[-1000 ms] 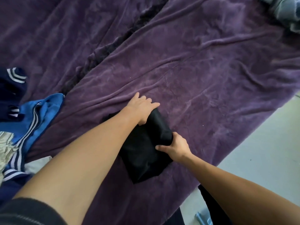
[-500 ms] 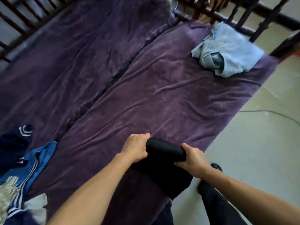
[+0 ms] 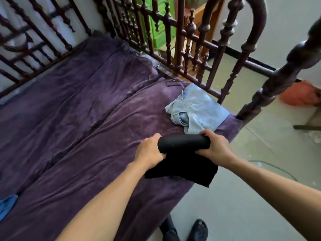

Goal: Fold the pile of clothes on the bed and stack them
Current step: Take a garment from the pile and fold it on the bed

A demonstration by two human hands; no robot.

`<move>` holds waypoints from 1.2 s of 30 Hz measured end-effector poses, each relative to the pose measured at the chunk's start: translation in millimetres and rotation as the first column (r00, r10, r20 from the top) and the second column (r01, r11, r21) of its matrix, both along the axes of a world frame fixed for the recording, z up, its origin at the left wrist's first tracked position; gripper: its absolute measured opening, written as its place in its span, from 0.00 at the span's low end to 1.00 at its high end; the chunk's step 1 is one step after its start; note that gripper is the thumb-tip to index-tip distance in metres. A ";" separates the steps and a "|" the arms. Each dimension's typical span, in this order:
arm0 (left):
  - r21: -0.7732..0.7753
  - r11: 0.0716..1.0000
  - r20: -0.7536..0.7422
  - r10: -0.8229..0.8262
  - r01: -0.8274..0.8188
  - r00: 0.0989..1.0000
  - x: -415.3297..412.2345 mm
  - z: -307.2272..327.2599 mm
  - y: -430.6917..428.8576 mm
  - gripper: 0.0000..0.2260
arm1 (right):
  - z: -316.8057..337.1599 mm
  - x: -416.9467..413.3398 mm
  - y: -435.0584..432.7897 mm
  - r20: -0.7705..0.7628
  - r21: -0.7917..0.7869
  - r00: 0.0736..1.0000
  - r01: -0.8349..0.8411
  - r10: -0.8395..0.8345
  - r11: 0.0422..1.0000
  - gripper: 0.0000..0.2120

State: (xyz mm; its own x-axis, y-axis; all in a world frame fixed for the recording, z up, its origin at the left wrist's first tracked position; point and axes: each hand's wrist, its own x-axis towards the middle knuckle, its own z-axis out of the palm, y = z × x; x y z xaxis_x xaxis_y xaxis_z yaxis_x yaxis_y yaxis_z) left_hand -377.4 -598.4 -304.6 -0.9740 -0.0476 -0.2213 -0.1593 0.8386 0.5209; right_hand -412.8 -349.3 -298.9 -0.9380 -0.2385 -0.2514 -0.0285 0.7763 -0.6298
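Observation:
A folded black garment (image 3: 184, 153) hangs in the air above the bed's near edge. My left hand (image 3: 150, 152) grips its left end and my right hand (image 3: 215, 148) grips its right end, both at the rounded top fold. Its loose lower part droops toward me. Just beyond it, a folded light blue garment (image 3: 199, 110) lies on the purple blanket (image 3: 86, 119) near the bed's corner. A scrap of blue clothing (image 3: 7, 204) from the pile shows at the left edge; the pile itself is out of view.
A dark wooden spindle railing (image 3: 173, 49) runs along the far side and foot of the bed, with a thick corner post (image 3: 271, 87) at the right. Pale floor (image 3: 243, 197) lies to the right. My black shoe (image 3: 198, 230) stands below. An orange object (image 3: 300, 93) sits on the floor.
Both hands lifted the black garment off the blanket and carried it toward the light blue garment. My view swung up and right, so the clothes pile slid out at the left.

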 end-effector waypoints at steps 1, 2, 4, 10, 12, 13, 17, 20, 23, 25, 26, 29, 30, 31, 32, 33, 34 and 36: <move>0.061 0.996 -0.009 0.064 -0.063 0.998 -14.9 2.3 1.9 0.17 | 5.8 -21.8 3.2 -0.003 -0.043 0.999 0.038 -0.038 0.998 0.25; 0.122 0.985 -0.018 0.127 -0.123 0.992 -30.4 4.0 2.5 0.18 | 10.6 -44.6 4.3 -0.011 -0.083 0.998 0.064 -0.065 0.994 0.25; 0.245 0.943 -0.042 0.244 -0.226 0.969 -62.7 5.4 1.3 0.19 | 18.4 -91.8 1.1 -0.054 -0.130 0.996 0.059 -0.067 0.990 0.26; 0.549 0.726 -0.035 0.516 -0.415 0.856 -167.1 -2.8 -9.6 0.21 | 29.7 -234.7 -33.9 -0.130 -0.181 0.991 -0.042 0.019 0.983 0.30; 0.632 0.615 0.029 0.590 -0.472 0.807 -199.3 -8.7 -14.0 0.21 | 27.6 -278.8 -49.6 -0.146 -0.164 0.988 -0.076 0.052 0.984 0.30; 0.670 0.549 0.070 0.624 -0.500 0.779 -214.2 -12.0 -15.6 0.20 | 25.5 -299.3 -57.1 -0.160 -0.144 0.985 -0.091 0.068 0.985 0.30; 0.718 0.347 0.201 0.727 -0.604 0.657 -271.8 -26.4 -27.6 0.21 | 10.3 -375.9 -88.8 -0.183 -0.069 0.977 -0.122 0.107 0.990 0.28; 0.694 0.275 0.251 0.774 -0.666 0.581 -311.2 -45.7 -39.8 0.23 | -11.8 -427.3 -116.1 -0.171 -0.016 0.975 -0.144 0.139 0.990 0.26; 0.646 0.277 0.236 0.814 -0.712 0.531 -340.3 -79.1 -44.2 0.24 | -52.1 -464.6 -136.5 -0.148 0.055 0.966 -0.207 0.213 0.977 0.25; 0.550 0.373 0.188 0.816 -0.748 0.546 -348.9 -108.7 -40.4 0.28 | -86.8 -479.5 -140.5 -0.100 0.100 0.963 -0.240 0.249 0.966 0.25; 0.470 0.453 0.158 0.801 -0.758 0.577 -348.6 -123.2 -35.4 0.30 | -103.3 -483.6 -139.9 -0.076 0.121 0.963 -0.247 0.257 0.961 0.24; 0.162 0.710 -0.006 0.695 -0.685 0.719 -328.6 -159.6 -7.4 0.35 | -140.0 -477.3 -135.5 -0.129 0.335 0.916 -0.319 0.379 0.887 0.23; 0.057 0.773 -0.059 0.635 -0.632 0.771 -318.1 -168.0 5.2 0.33 | -149.0 -469.2 -133.6 -0.187 0.427 0.863 -0.359 0.469 0.830 0.24; -0.023 0.818 -0.087 0.571 -0.574 0.817 -307.3 -175.4 18.0 0.31 | -156.6 -459.1 -131.1 -0.251 0.489 0.792 -0.393 0.556 0.779 0.24; -0.077 0.848 -0.084 0.518 -0.524 0.851 -297.5 -182.6 29.2 0.29 | -162.6 -448.7 -127.8 -0.308 0.511 0.723 -0.424 0.619 0.748 0.23; -0.112 0.864 -0.056 0.488 -0.491 0.871 -289.3 -190.0 38.1 0.27 | -168.8 -439.7 -123.5 -0.344 0.508 0.671 -0.455 0.657 0.731 0.23; -0.136 0.870 -0.015 0.476 -0.473 0.880 -282.4 -198.0 44.5 0.27 | -175.7 -432.8 -117.6 -0.349 0.504 0.642 -0.485 0.682 0.714 0.24; -0.177 0.881 0.049 0.452 -0.438 0.891 -273.6 -213.6 52.2 0.27 | -193.5 -429.2 -103.2 -0.279 0.528 0.640 -0.521 0.716 0.671 0.28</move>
State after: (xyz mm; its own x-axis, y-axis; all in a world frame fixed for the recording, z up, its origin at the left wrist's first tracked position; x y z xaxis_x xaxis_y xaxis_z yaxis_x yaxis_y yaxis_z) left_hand -650.9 -546.2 -518.1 -0.8193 -0.5127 -0.2568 -0.5734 0.7381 0.3556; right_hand -842.1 -452.5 -492.4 -0.6180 -0.7834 -0.0655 -0.7786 0.6215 -0.0869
